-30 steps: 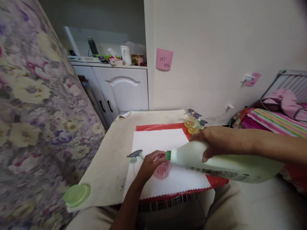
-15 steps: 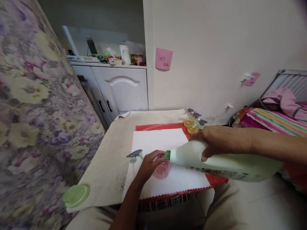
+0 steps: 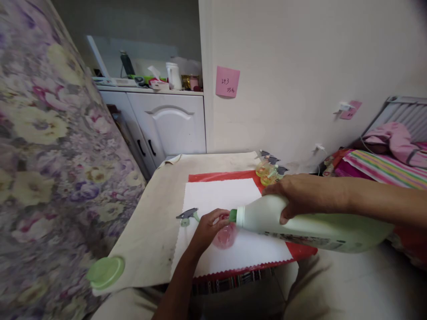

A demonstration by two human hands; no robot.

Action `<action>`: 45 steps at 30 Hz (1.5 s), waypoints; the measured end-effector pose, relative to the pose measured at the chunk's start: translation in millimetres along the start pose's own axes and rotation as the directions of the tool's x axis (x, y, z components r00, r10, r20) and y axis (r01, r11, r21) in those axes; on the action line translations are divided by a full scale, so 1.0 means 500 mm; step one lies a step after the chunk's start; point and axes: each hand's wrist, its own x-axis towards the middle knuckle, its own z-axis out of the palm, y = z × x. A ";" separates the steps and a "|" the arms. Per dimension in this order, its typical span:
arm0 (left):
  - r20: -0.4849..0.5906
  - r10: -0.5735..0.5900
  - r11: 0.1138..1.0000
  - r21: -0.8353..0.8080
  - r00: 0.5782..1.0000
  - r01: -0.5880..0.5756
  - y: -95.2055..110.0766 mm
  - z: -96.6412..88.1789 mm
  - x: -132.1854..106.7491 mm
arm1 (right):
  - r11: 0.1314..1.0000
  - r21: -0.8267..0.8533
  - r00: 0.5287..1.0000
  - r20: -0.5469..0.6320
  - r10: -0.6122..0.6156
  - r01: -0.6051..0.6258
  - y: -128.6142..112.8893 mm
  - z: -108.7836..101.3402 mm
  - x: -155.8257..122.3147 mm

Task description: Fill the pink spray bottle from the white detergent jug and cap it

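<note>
My right hand (image 3: 296, 195) is closed round a large pale green jug (image 3: 316, 229), tipped nearly on its side. Its green spout (image 3: 233, 216) lies at the mouth of a small round pinkish clear spray bottle (image 3: 225, 236), which stands on a white sheet (image 3: 213, 191). My left hand (image 3: 211, 224) has its fingers wrapped about the neck of that bottle. The neck itself is mostly hidden by the fingers and spout. Left of it, a grey and green spray trigger head (image 3: 187, 215) rests on the sheet. A green cap (image 3: 106, 272) sits at the table's near left corner.
Several yellowish spray bottles (image 3: 267, 173) with grey triggers stand at the table's back right. Red plastic (image 3: 213, 177) lies under the white sheet on the cream-covered table (image 3: 147, 231). A floral curtain (image 3: 50, 133) hangs at left, and a bed with a striped cover (image 3: 383, 166) is at right.
</note>
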 end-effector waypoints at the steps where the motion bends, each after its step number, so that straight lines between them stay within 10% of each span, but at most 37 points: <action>1: 0.000 0.001 1.000 0.001 1.000 -0.001 -0.001 0.000 0.000 | 1.000 0.006 1.000 0.004 0.001 -0.001 -0.001 -0.001 -0.001; 45: -0.003 0.011 1.000 0.012 1.000 -0.011 -0.012 -0.001 0.003 | 1.000 -0.028 1.000 0.008 -0.001 0.001 -0.004 -0.009 0.002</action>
